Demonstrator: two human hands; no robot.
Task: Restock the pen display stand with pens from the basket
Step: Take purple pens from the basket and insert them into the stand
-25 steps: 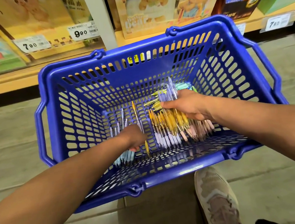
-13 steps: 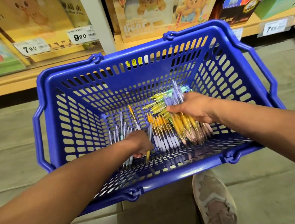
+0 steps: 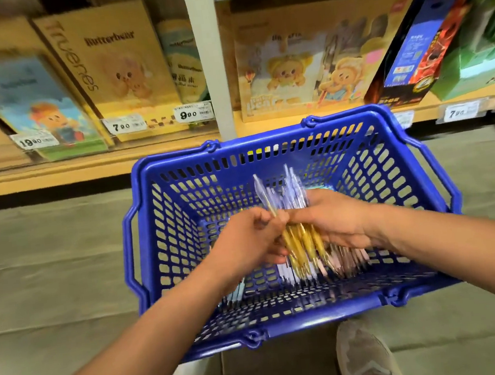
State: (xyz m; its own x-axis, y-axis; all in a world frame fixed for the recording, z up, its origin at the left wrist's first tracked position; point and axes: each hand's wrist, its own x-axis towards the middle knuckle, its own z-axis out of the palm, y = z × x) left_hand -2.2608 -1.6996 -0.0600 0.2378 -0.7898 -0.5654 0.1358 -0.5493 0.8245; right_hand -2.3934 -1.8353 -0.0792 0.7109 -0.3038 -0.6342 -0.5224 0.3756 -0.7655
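Note:
A blue plastic basket (image 3: 167,252) stands on the floor in front of a low shelf. Above its middle my right hand (image 3: 333,220) grips a thick bundle of pens (image 3: 300,246), with yellow barrels and clear or pale caps fanning out both ways. My left hand (image 3: 250,239) meets the bundle from the left and pinches a yellow pen against it. A few pale blue pens (image 3: 236,293) lie on the basket bottom under my left wrist. No pen display stand is in view.
A wooden shelf (image 3: 84,172) behind the basket carries boxed goods and price tags such as 7.90 and 9.90. A white upright post (image 3: 205,68) divides it. My shoe (image 3: 364,359) is on the grey floor just behind the basket's near rim.
Both hands rose from the basket bottom and came together. My left hand brought a yellow pen to the bundle in my right. The view tilted up, showing more shelf.

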